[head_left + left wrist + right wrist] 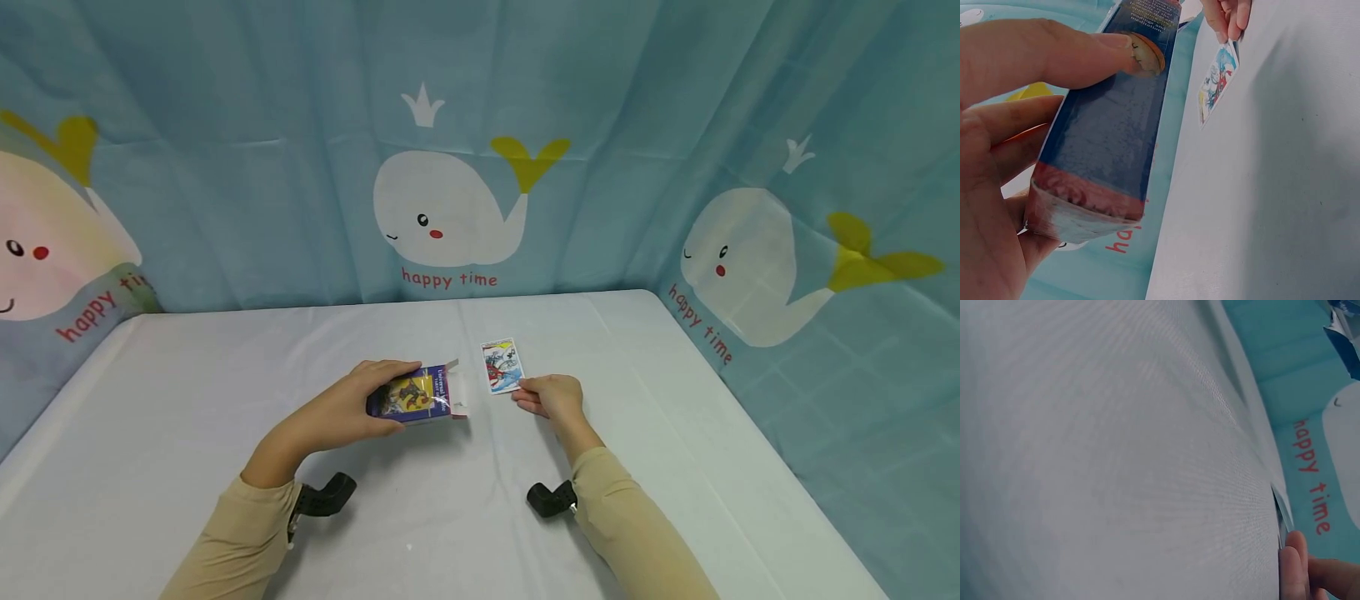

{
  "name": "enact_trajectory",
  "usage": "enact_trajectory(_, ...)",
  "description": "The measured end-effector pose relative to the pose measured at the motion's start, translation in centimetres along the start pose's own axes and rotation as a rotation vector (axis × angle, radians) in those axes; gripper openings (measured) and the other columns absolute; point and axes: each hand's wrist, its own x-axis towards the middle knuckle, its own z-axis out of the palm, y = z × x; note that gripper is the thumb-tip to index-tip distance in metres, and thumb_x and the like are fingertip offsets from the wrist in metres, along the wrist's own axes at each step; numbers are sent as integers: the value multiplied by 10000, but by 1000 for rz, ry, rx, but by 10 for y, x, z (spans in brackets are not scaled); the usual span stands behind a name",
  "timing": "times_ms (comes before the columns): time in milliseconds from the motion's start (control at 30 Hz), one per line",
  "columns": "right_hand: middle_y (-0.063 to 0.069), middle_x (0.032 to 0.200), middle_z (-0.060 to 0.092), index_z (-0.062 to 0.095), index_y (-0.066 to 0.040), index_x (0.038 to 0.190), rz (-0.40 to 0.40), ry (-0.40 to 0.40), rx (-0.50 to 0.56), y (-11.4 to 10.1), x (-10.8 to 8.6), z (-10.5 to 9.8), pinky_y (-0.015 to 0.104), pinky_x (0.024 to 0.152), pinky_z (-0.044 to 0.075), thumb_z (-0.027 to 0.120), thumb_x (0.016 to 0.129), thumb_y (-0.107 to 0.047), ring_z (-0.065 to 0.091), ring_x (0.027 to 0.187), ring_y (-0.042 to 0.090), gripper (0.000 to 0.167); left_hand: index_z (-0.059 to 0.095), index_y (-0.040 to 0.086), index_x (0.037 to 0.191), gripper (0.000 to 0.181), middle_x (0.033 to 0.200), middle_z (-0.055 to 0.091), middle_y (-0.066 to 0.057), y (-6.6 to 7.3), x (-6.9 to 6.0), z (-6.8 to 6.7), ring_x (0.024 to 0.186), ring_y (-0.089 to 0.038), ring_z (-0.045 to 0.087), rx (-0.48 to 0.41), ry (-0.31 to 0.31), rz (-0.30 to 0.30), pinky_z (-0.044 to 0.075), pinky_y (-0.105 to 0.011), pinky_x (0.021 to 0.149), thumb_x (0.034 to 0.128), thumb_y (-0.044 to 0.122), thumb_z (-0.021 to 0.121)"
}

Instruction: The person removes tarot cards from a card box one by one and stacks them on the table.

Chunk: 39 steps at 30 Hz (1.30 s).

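One blue curtain [285, 208] printed with whales fills the upper part of your head view, and below it your white-covered desk [645, 367] takes up most of the lower half. Your two sleeves [637, 525] reach in from the bottom left and bottom right, each with a black wrist mount [326, 496] beside it.

Your left hand [348, 404], left of centre, has its fingers wrapped around the blue box [412, 396]; the box looks raised off the desk, with its shadow beneath. Your right hand [555, 398], right of centre, pinches the picture card [502, 367] by its lower right corner. The card is near the middle of the frame, to the right of the box and apart from it; you cannot tell from these views whether it lies fully flat.

Smallest is the loose flap [459, 408] at the box's open right end. If you tip that end downward, anything inside could slide out. Squeezing too hard could buckle the thin sides. Because you hold the card by one corner only, a hasty pull could bend it or let it slip, and the flap could snag its edge if the two meet.
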Motion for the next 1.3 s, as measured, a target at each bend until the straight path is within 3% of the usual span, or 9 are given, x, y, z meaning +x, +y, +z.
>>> enact_trajectory(500,48,577,663,605,141,1025,-29,24,-25,-2,-1,5,205,554,553,620,908,31,668,511,78,161,436,150,1507,761,1517,444,-137,-1,0,-1,1321,-330,424,7,3,-1,428,-521,998,832,168,786)
enact_trajectory(1300,36,535,653,590,94,973,-6,44,-58,-3,1,5,209,530,546,650,883,39,656,474,77,122,444,132,1500,759,1502,463,-139,0,0,1,1300,-326,433,7,3,7,431,-515,995,824,139,789)
